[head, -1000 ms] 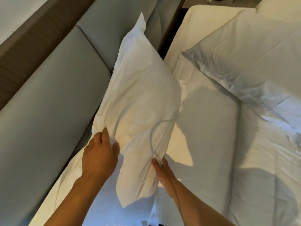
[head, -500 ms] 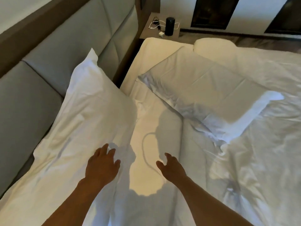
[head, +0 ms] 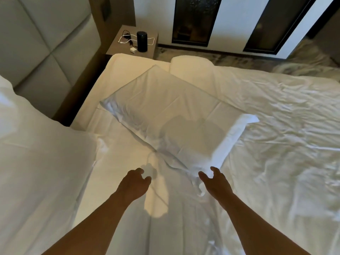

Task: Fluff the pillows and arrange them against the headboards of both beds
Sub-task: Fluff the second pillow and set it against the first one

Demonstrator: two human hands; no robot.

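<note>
A white pillow point(head: 174, 115) lies flat and askew in the middle of the white bed point(head: 276, 144), away from the grey padded headboard point(head: 46, 45). Another white pillow point(head: 36, 153) leans against that headboard at the left. My left hand point(head: 133, 184) hovers open over the sheet just short of the flat pillow's near edge. My right hand point(head: 215, 183) is open too, fingers spread, right at the pillow's near corner. Neither hand holds anything.
A wooden nightstand point(head: 114, 50) beyond the bed carries a black cylinder speaker point(head: 142, 41), a cable and a white charger point(head: 132, 50). A rolled white duvet end point(head: 191, 65) lies at the bed's far edge. Patterned carpet point(head: 303, 59) and dark wall panels lie beyond.
Both hands let go of the left pillow, which now rests against the headboard. My view swung right and both hands moved toward the flat pillow in the middle of the bed.
</note>
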